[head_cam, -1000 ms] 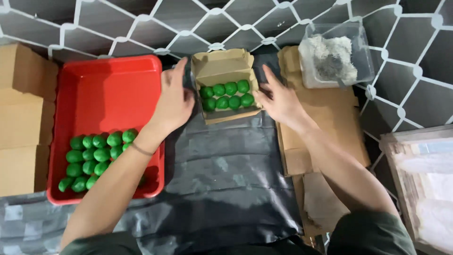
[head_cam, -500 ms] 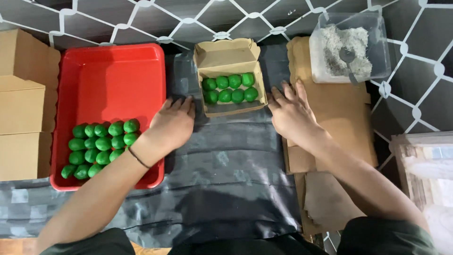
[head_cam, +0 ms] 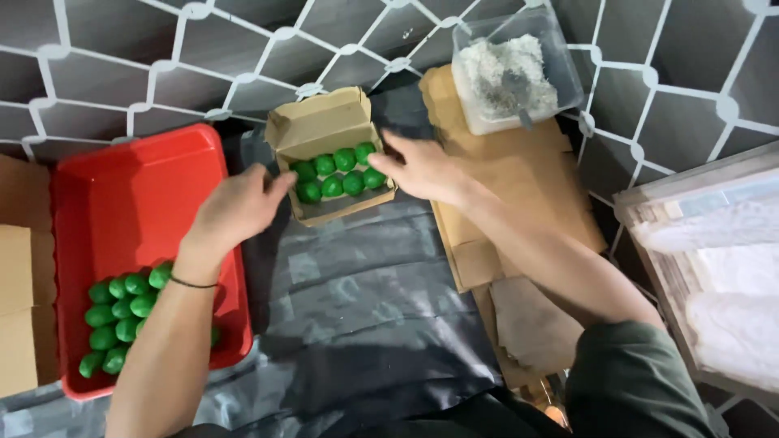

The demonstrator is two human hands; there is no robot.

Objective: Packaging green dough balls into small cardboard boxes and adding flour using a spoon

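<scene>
A small brown cardboard box lies open on a dark sheet, its lid folded back. Several green balls sit in two rows inside it. My left hand is at the box's left side, fingertips against its edge. My right hand reaches in from the right, fingers touching the right-hand wall by the nearest balls. Neither hand holds a ball. A red plastic tray at the left holds several more green balls in its near corner, partly hidden by my left forearm.
A clear tub of pale grey powder with a scoop stands at the back right on flattened cardboard. Brown boxes stack at the far left. A framed bin with white bags is at the right. Netting hangs behind.
Both hands had drawn back to the sheet in front of the box half a second ago; they have now come back up to its left and right sides.
</scene>
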